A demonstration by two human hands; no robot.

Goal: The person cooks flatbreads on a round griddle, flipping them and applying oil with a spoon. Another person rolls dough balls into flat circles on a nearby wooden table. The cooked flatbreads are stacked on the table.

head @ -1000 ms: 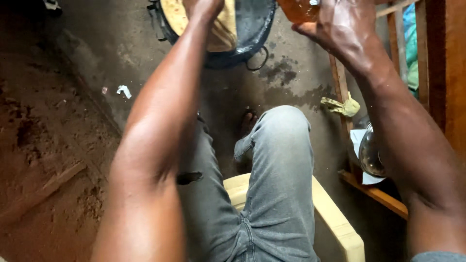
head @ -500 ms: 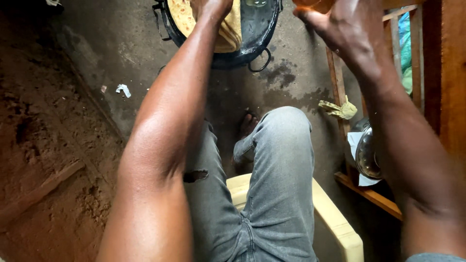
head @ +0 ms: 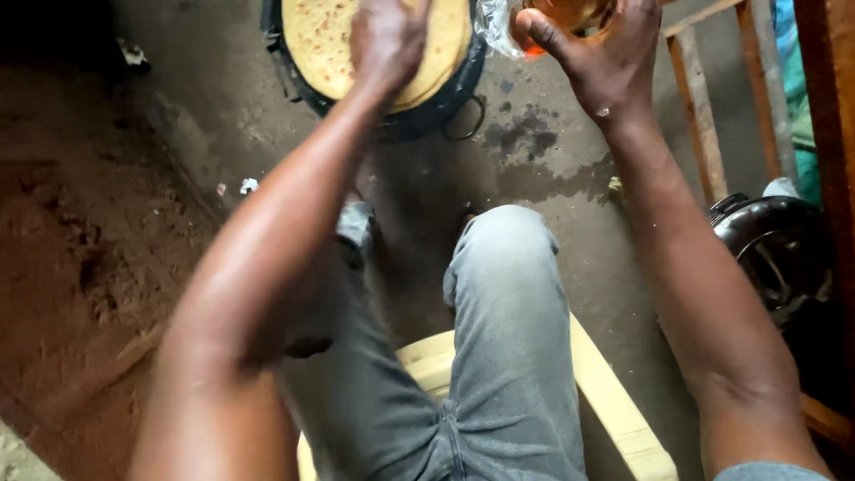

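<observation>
A: How many flatbreads do you count?

B: One round yellow flatbread (head: 322,40) with brown spots; it lies in one dark round pan (head: 436,111) on the ground at the top of the view; a wire handle loops off the pan's near rim.

A: And the hands?

B: Two, both the person's own; the left hand (head: 387,37) rests flat on the flatbread, fingers pressed down on it, gripping nothing that I can see; the right hand (head: 595,58) is closed around one clear plastic bag (head: 495,22) of orange liquid, held just beside the pan's right edge; the bag runs out of view at the top.

A: What else is about?

B: One pale yellow stool (head: 614,405) under the person's legs in grey jeans (head: 508,356); one dark shiny pot (head: 773,254) at the right, beside a wooden frame (head: 693,125) with two slats showing; one dark wet stain (head: 525,134) on the concrete between pan and knee; reddish earth (head: 80,267) at the left.
</observation>
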